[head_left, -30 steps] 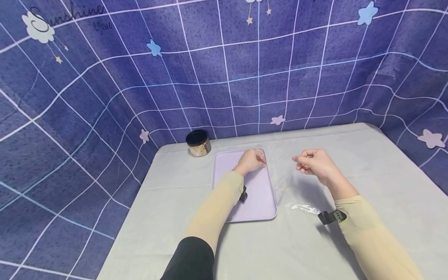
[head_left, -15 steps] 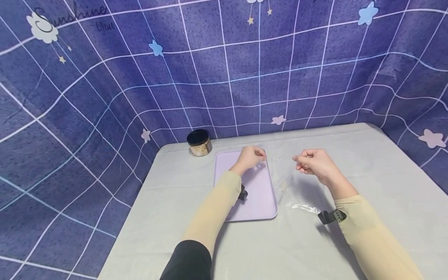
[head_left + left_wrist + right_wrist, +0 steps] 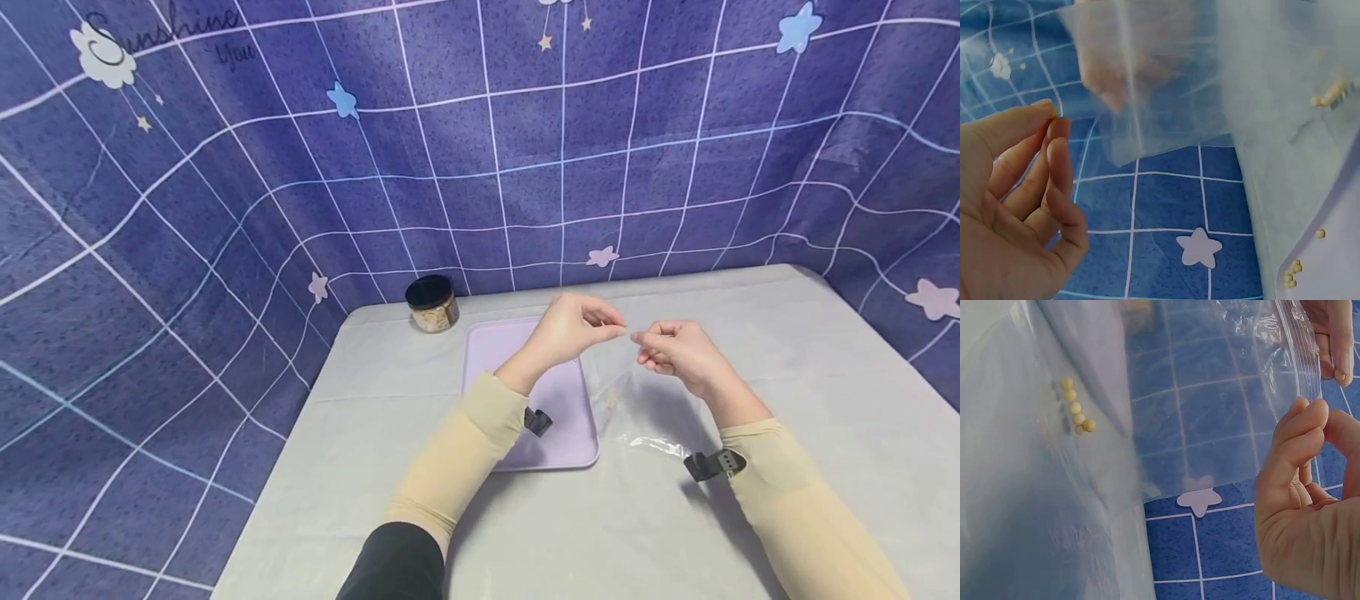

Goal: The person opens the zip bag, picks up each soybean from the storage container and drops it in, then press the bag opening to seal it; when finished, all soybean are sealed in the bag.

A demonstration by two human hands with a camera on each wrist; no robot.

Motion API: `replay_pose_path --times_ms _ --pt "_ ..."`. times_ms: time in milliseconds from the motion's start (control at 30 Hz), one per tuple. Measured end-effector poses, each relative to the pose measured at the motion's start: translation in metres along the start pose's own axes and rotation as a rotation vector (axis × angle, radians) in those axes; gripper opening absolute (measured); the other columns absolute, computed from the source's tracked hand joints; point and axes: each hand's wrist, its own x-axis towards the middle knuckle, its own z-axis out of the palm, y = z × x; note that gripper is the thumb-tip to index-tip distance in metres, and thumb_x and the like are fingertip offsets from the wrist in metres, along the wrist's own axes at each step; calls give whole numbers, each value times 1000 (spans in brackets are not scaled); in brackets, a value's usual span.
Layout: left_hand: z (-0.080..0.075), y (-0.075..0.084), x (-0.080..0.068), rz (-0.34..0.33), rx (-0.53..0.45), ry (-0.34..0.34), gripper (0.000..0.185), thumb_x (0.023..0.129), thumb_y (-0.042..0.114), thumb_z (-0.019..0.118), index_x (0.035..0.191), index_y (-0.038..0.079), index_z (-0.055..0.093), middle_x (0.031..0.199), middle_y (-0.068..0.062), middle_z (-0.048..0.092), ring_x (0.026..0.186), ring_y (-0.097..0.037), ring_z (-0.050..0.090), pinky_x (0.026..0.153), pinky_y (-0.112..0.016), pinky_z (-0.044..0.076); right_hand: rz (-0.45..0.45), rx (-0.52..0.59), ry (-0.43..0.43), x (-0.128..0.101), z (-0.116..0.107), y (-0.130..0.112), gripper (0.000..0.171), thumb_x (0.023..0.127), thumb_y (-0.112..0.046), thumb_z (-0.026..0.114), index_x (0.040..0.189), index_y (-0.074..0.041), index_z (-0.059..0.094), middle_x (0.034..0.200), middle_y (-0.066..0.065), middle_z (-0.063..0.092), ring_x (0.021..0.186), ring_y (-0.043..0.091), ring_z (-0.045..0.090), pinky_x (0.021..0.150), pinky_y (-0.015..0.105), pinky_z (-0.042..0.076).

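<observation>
My left hand (image 3: 573,327) pinches a soybean (image 3: 1340,375), small, round and pale yellow, between thumb and forefinger. It hovers beyond the tray's far right corner, close beside the fingertips of my right hand (image 3: 678,354). That right hand pinches the zip edge of a clear plastic bag (image 3: 1210,419), which hangs down toward the table. Several soybeans (image 3: 1075,407) lie in a row low in the bag. More soybeans (image 3: 1296,267) sit at the edge of the lilac tray (image 3: 566,417), seen in the left wrist view.
Behind the tray's left corner stands a jar (image 3: 432,304) with a black lid and pale contents. A light grey cloth covers the table (image 3: 360,433). A blue-violet gridded curtain (image 3: 450,150) hangs along the back and sides.
My left hand has risen from the tray's far right corner and moved right to the bag's top edge, carrying the soybean. The right hand holds the bag in nearly the same place.
</observation>
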Motion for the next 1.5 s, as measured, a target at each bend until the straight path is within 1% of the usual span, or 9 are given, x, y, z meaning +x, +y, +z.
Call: replay_pose_path --times_ms 133,300,500,600,800,1033,1167,1333,1500 --pt "8 2 -1 43 93 -30 5 89 14 81 93 12 80 83 9 73 75 0 63 72 -14 50 0 -3 -2 0 -1 1 29 100 -6 62 71 -11 63 64 -1 66 54 4 61 54 16 53" --pt "15 -1 -2 17 177 -56 6 89 16 81 94 14 81 74 11 67 65 -2 58 62 -15 48 -3 -4 1 0 -2 3 29 100 -6 61 71 -11 62 64 -1 66 54 3 61 55 16 53" --pt "19 -8 -2 -6 166 -68 8 89 18 81 95 14 81 71 12 65 62 -3 56 59 -17 47 -5 14 -4 -1 -2 1 27 100 -5 62 73 -9 64 66 0 67 56 4 62 56 17 54" --pt "17 -15 -2 -18 105 -27 10 90 19 80 97 13 80 75 10 68 68 -3 59 65 -17 49 -7 46 -21 -1 -2 1 24 99 -4 62 76 -7 66 68 2 67 57 5 63 57 17 55" --pt "6 -43 2 -119 18 74 14 93 21 77 101 10 80 91 3 75 83 -7 66 77 -19 52 13 156 -92 -1 -5 6 19 100 -2 58 84 -6 68 75 4 67 64 8 64 60 17 54" --pt "7 -96 2 -317 151 -70 7 91 14 76 96 9 79 93 2 75 84 -9 65 80 -21 50 88 258 -89 1 -9 12 15 100 -5 60 88 -9 68 86 1 66 72 13 64 68 22 56" --pt "19 -118 -1 -346 253 -119 8 86 15 81 92 10 79 89 3 74 78 -10 64 76 -21 49 97 286 -88 1 -9 13 11 99 -5 62 91 -8 69 87 1 66 73 13 65 71 24 57" --pt "31 -129 -3 -348 348 -125 7 82 20 85 86 17 80 92 8 74 84 -9 62 82 -23 48 94 284 -102 2 -7 14 19 101 -3 57 88 -9 70 87 1 66 73 13 64 70 23 56" --pt "35 -127 -1 -396 390 -127 6 83 21 85 84 19 79 90 9 73 83 -12 62 77 -27 49 94 288 -100 2 -8 13 22 101 -3 55 86 -10 70 87 1 65 72 12 63 69 22 56"
